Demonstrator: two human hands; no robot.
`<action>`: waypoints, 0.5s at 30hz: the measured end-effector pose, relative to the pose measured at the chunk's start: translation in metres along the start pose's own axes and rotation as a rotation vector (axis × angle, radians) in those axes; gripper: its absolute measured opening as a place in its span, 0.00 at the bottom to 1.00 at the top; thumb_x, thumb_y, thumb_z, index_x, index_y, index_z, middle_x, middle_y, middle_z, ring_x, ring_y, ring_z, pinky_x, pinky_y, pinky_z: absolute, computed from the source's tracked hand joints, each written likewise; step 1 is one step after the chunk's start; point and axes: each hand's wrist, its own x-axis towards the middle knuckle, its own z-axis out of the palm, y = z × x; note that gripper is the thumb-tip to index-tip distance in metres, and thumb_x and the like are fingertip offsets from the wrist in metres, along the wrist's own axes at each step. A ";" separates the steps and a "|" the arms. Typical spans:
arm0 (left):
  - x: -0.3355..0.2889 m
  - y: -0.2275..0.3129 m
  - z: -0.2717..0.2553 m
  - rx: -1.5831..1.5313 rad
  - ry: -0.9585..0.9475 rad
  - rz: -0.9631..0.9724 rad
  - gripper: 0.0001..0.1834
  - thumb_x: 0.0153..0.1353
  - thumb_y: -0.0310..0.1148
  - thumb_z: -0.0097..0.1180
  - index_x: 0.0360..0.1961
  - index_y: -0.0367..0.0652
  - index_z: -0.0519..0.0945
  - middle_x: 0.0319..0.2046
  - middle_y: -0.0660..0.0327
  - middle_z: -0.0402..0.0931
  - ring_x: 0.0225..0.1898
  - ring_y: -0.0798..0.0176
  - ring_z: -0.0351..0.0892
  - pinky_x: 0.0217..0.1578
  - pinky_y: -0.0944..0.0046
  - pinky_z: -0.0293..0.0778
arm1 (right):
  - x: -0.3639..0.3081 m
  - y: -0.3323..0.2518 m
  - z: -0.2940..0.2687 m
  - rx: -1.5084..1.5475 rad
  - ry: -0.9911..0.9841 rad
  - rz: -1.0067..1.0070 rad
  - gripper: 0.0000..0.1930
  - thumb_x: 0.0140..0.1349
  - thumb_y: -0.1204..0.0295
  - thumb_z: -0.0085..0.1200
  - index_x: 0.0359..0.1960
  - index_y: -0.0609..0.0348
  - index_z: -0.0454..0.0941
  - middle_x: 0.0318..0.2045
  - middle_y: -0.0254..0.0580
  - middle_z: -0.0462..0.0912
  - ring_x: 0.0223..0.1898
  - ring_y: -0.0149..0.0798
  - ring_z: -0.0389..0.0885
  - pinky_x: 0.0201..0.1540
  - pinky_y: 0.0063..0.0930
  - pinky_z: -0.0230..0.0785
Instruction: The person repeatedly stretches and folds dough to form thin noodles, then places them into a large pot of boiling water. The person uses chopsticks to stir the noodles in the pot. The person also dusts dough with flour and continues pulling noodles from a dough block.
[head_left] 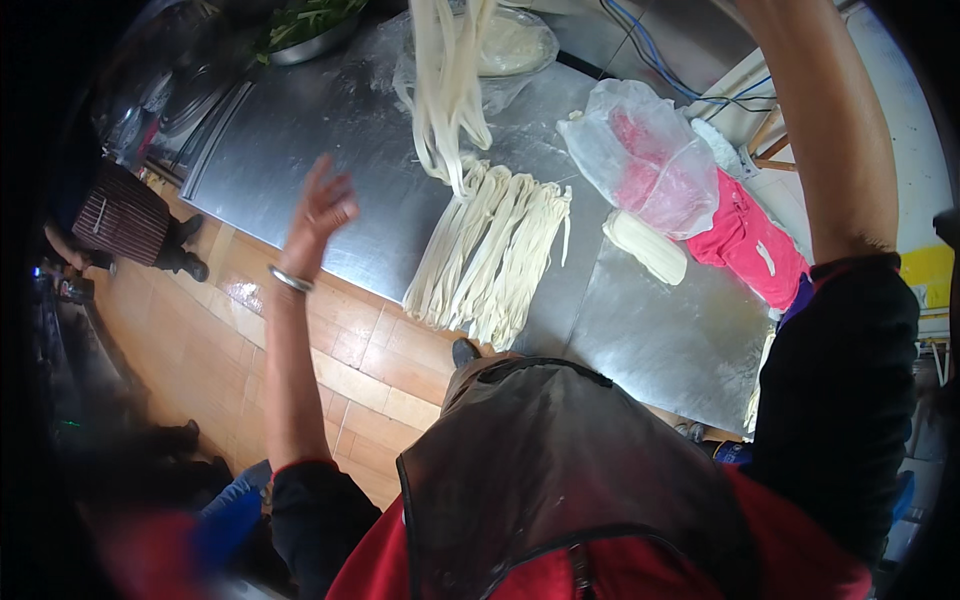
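Observation:
My left hand (320, 208) is raised over the left side of the steel table (335, 120). Its fingers are spread with nothing in them, and a silvery bracelet (290, 279) circles the wrist. On the right my forearm (838, 130) reaches up past the top edge, so my right hand is out of the picture. A bundle of long pale noodles (447, 90) hangs down from the top edge; what holds it is hidden. Below its lower ends, several rows of flat noodle strands (490, 260) lie along the table's near edge.
Right of the noodles are a pale dough slab (645, 247), a cloudy plastic bag (640, 150) and a pink cloth (745, 235). A plastic-covered round container (515, 45) and a bowl of greens (310, 42) stand behind. Another person in a striped apron (122, 215) stands left.

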 end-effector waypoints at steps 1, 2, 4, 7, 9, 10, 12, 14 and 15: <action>0.009 0.022 -0.006 0.042 -0.042 0.112 0.53 0.47 0.42 0.70 0.70 0.52 0.51 0.65 0.48 0.57 0.65 0.49 0.59 0.62 0.49 0.59 | 0.003 -0.002 0.011 -0.065 -0.010 0.028 0.10 0.57 0.73 0.58 0.38 0.67 0.80 0.26 0.39 0.83 0.27 0.27 0.80 0.35 0.25 0.77; 0.018 0.042 -0.008 0.073 -0.064 0.184 0.55 0.44 0.47 0.71 0.70 0.53 0.50 0.66 0.50 0.56 0.67 0.48 0.55 0.63 0.47 0.57 | 0.006 -0.003 0.022 -0.133 -0.024 0.056 0.10 0.57 0.72 0.58 0.37 0.66 0.80 0.26 0.39 0.83 0.27 0.26 0.80 0.34 0.24 0.76; 0.036 0.072 -0.002 0.101 -0.159 0.346 0.59 0.39 0.51 0.73 0.70 0.54 0.51 0.68 0.52 0.53 0.70 0.49 0.48 0.64 0.45 0.53 | 0.011 -0.007 0.044 -0.205 -0.074 0.067 0.10 0.56 0.71 0.59 0.36 0.65 0.81 0.26 0.38 0.82 0.27 0.26 0.79 0.33 0.23 0.74; 0.046 0.082 0.021 0.115 -0.312 0.353 0.54 0.41 0.46 0.73 0.69 0.51 0.55 0.65 0.53 0.59 0.65 0.56 0.58 0.61 0.53 0.60 | 0.022 -0.008 0.070 -0.218 -0.179 0.010 0.09 0.55 0.70 0.60 0.34 0.63 0.82 0.25 0.36 0.82 0.27 0.26 0.79 0.31 0.22 0.72; 0.044 0.066 0.033 0.095 -0.492 0.177 0.50 0.44 0.42 0.72 0.67 0.47 0.58 0.61 0.54 0.65 0.61 0.60 0.65 0.58 0.57 0.64 | 0.029 -0.003 0.076 -0.241 -0.233 -0.011 0.08 0.55 0.70 0.60 0.32 0.61 0.83 0.24 0.35 0.82 0.26 0.25 0.78 0.30 0.22 0.71; 0.039 0.050 0.038 0.024 -0.524 0.273 0.41 0.50 0.35 0.68 0.65 0.41 0.62 0.55 0.58 0.72 0.53 0.65 0.72 0.54 0.62 0.68 | 0.033 0.004 0.076 -0.258 -0.251 -0.014 0.07 0.54 0.70 0.60 0.31 0.60 0.83 0.24 0.34 0.82 0.26 0.25 0.78 0.29 0.21 0.70; 0.023 0.019 0.033 0.067 -0.563 0.071 0.33 0.54 0.33 0.64 0.61 0.38 0.67 0.47 0.59 0.79 0.48 0.65 0.75 0.51 0.63 0.70 | 0.043 0.026 0.071 -0.314 -0.278 0.012 0.07 0.54 0.68 0.61 0.29 0.57 0.84 0.22 0.33 0.81 0.24 0.24 0.77 0.28 0.20 0.67; -0.001 -0.017 0.019 0.004 -0.545 -0.176 0.28 0.57 0.36 0.59 0.57 0.34 0.70 0.42 0.52 0.80 0.50 0.58 0.77 0.53 0.60 0.70 | 0.058 0.062 0.065 -0.369 -0.336 0.040 0.08 0.53 0.65 0.63 0.27 0.56 0.84 0.20 0.32 0.80 0.23 0.23 0.76 0.26 0.17 0.65; -0.017 -0.035 0.011 0.008 -0.460 -0.248 0.25 0.59 0.34 0.57 0.55 0.33 0.71 0.39 0.53 0.81 0.47 0.59 0.79 0.50 0.60 0.72 | 0.056 0.087 0.060 -0.260 -0.369 0.060 0.10 0.54 0.63 0.63 0.27 0.56 0.83 0.20 0.32 0.80 0.24 0.23 0.76 0.26 0.17 0.67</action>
